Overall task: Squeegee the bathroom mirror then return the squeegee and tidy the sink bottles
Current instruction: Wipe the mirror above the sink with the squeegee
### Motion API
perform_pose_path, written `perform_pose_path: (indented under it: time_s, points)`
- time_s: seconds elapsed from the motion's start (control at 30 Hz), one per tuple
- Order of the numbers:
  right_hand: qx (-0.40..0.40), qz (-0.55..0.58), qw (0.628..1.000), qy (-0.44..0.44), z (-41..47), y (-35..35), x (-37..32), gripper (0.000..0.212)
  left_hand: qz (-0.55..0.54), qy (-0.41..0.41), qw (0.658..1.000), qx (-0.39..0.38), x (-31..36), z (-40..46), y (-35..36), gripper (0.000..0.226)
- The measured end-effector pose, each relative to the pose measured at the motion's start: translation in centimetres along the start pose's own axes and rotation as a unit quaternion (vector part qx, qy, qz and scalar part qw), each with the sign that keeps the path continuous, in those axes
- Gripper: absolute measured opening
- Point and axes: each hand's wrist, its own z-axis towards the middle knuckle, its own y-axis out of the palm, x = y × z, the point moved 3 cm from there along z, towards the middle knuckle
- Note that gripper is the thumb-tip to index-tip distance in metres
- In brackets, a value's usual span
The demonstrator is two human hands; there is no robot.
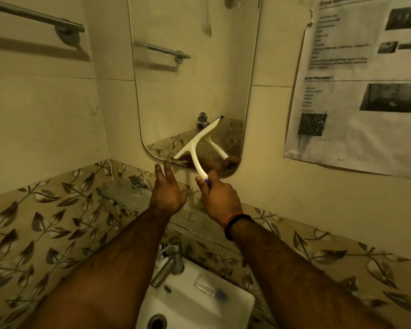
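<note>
A white squeegee (196, 144) with a blue-tipped handle rests its blade slantwise against the lower part of the wall mirror (195, 67). My right hand (217, 195) grips its handle just below the mirror's bottom edge. My left hand (167, 189) is held beside it, fingers spread and pointing up, holding nothing, its fingertips near the mirror's lower rim. A small clear bottle with a blue cap (210, 287) lies on its side on the white sink (237, 307).
A glass shelf (119, 194) runs along the wall under the mirror. A metal tap (170, 262) stands at the back of the sink. A towel rail (33, 17) hangs upper left. A printed notice (356, 79) is stuck on the right wall.
</note>
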Motion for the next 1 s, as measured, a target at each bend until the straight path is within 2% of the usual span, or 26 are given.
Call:
perform_pose_path:
  time_s: [0.27,0.73,1.0]
  points:
    - [-0.032,-0.01,0.999,0.035,-2.7,0.1,1.8,0.031,0.005,0.01,1.0,-0.004,1.2,-1.4,-0.3,0.107]
    - [-0.03,-0.039,0.997,0.057,-5.9,-1.3,3.7,0.028,0.001,0.021,1.0,-0.017,1.7,-2.8,-0.3,0.108]
    - [0.044,0.008,0.999,0.029,-6.6,-2.1,2.9,0.035,0.011,0.015,1.0,0.009,0.1,-1.7,-2.5,0.112]
